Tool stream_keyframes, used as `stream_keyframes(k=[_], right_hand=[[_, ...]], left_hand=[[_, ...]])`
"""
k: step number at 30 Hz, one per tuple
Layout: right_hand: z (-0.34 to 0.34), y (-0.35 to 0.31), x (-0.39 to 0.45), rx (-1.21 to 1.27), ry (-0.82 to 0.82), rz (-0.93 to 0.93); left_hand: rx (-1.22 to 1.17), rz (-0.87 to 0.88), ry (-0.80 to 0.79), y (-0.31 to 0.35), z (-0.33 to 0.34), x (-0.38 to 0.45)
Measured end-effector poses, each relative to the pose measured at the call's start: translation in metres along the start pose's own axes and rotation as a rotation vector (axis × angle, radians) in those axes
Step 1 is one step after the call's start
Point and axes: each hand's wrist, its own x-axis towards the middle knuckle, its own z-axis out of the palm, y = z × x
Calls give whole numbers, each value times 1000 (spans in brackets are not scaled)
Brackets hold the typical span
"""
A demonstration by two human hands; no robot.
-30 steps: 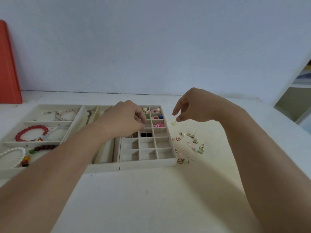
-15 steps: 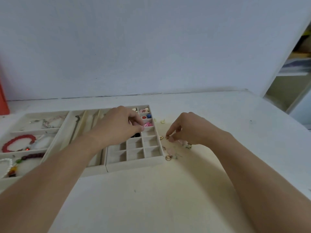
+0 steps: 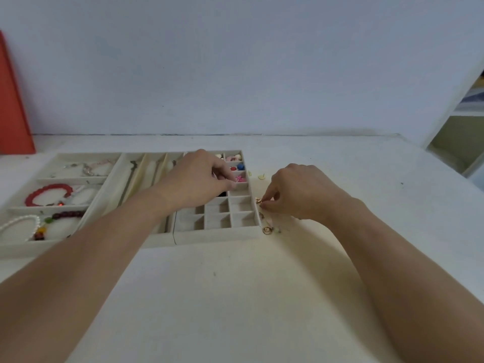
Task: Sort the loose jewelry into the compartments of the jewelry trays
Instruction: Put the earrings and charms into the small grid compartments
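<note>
No writing is legible; the right hand (image 3: pixel 298 192) pinches a small gold earring (image 3: pixel 258 200) beside the gridded tray (image 3: pixel 222 235); the left hand (image 3: pixel 199 179) hovers curled over its compartments, grip unclear.
</note>
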Motion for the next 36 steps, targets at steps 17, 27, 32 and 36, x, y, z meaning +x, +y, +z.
stream_keyframes(k=[17, 27, 32, 36], right_hand=[[-9, -2, -3, 795, 123, 96], [-4, -9, -1, 958, 150, 96], [2, -5, 2, 843, 160, 102], [3, 19, 2, 348, 87, 158]], left_hand=[[-203, 65, 11, 15, 2, -11], [-226, 69, 61, 15, 4, -10], [-241, 46, 100, 14, 6, -11], [-251, 6, 150, 12, 5, -10]])
